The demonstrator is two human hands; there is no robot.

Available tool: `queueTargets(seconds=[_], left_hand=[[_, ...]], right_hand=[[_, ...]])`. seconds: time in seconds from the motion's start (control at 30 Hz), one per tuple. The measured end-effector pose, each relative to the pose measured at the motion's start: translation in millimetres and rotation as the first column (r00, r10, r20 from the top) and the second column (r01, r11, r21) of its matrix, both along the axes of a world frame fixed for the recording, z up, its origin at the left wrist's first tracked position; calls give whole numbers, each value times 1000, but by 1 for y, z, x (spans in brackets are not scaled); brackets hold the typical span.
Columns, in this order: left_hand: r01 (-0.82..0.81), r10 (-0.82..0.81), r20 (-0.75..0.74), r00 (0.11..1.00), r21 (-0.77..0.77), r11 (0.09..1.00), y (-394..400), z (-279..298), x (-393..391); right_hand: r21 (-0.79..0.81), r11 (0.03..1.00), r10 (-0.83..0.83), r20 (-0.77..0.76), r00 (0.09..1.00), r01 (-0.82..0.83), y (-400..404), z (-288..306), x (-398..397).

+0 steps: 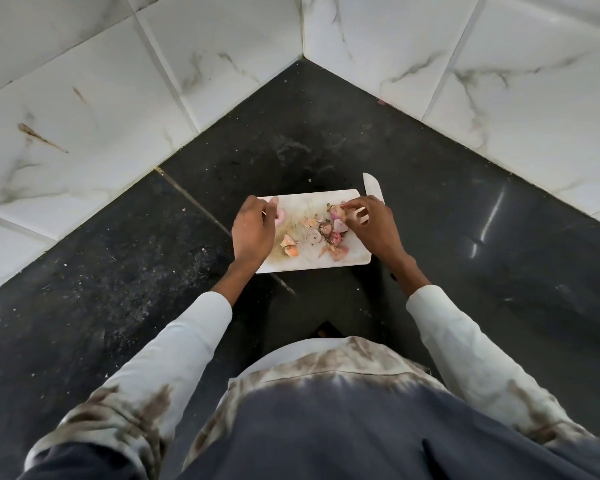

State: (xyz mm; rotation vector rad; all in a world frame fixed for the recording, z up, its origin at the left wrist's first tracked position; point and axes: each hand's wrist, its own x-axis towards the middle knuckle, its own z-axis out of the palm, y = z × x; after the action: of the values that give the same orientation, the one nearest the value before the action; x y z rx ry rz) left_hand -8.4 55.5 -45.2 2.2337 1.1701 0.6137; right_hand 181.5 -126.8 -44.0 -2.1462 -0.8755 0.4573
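White board (312, 263) lies on the black counter (465, 237) in a tiled corner. Head view: our left hand (253, 230) curls its fingers on a pink onion ring (280, 216) at the board's left edge. Our right hand (371, 226) pinches an onion piece (336, 212) at the far right, beside scattered peels (291, 245). The knife (371, 188) lies just right of the board.

Black speckled counter (101, 271); white marble-veined wall tiles (84, 98); glossy corner

light: bright, even
glare: I see white streaks on the table (492, 216), right side
edges: fisheye bend, lower corners soft
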Motion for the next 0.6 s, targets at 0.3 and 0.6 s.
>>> queueTargets(seconds=[0.3, 0.6], left_hand=[[12, -46, -185, 982, -181, 983, -31, -10, -11], [108, -153, -68, 986, -442, 891, -33, -7, 7]], right_hand=[[-379, 916, 149, 16, 989, -132, -2, 4, -7], [-215, 971, 85, -91, 992, -103, 18, 6, -30]])
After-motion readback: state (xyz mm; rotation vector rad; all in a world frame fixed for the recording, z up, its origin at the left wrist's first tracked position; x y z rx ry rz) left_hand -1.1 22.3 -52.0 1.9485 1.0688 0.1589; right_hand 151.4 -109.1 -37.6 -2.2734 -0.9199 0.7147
